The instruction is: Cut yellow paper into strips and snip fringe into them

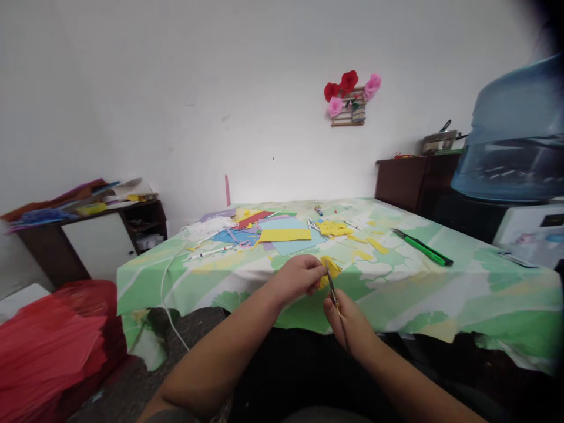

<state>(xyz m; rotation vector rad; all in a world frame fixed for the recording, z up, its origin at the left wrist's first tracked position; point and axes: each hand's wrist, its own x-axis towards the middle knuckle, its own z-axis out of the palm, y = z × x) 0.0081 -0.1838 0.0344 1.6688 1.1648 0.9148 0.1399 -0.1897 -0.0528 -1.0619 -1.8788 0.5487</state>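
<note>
Person seated at the near edge of the table, cloth patterned green and white; both forearms reach forward over the lap.

Left hand: fingers pinched shut on a small yellow paper piece, held just above the table edge; right hand: closed round the handles of the scissors, blades pointing up and away into the yellow piece; blades look nearly shut, though they are too thin in this view to be sure.

Progress, as a judgement: cutting is well under way; several yellow scraps lie near the hands and a heap of cut yellow bits sits further in; 1 whole yellow sheet rests uncut on a blue sheet, so material remains.

Elsewhere on the cloth: a green-handled tool to the right, well apart from the hands; white cord at the left; paper flowers hang on the wall.
</note>
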